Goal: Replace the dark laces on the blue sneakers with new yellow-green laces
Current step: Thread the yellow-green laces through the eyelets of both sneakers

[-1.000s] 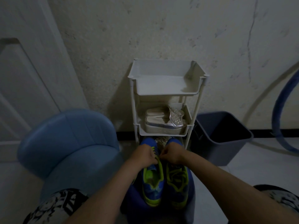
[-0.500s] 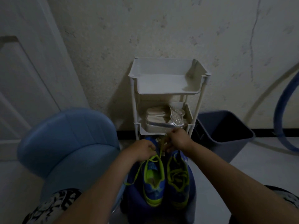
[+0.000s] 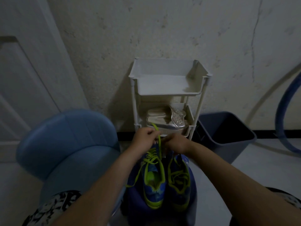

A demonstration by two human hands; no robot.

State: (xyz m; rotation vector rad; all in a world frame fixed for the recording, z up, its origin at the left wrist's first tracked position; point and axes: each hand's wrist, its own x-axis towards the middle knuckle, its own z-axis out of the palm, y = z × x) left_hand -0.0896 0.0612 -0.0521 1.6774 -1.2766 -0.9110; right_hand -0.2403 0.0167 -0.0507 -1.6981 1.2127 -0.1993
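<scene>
Two blue lime-trimmed sneakers (image 3: 154,192): side by side.
Left hand (image 3: 146,136): pinches yellow-green flat lace (image 3: 160,150), drawn upward.
Right hand (image 3: 175,143): curled beside it; I cannot tell its hold.

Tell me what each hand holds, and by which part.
The left hand pinches the yellow-green lace near its free end. The right hand curls beside it; its hold cannot be told.

White plastic tiered shelf rack (image 3: 169,82) is standing against a cracked off-white wall (image 3: 162,26), with pale silvery sandals (image 3: 164,119) lying on its middle tier. Dark grey plastic bin (image 3: 228,137) is sitting just right of it, light blue padded round-backed chair (image 3: 68,137) is standing left of it, and a blue hoop (image 3: 280,121) is showing at far right.
</scene>
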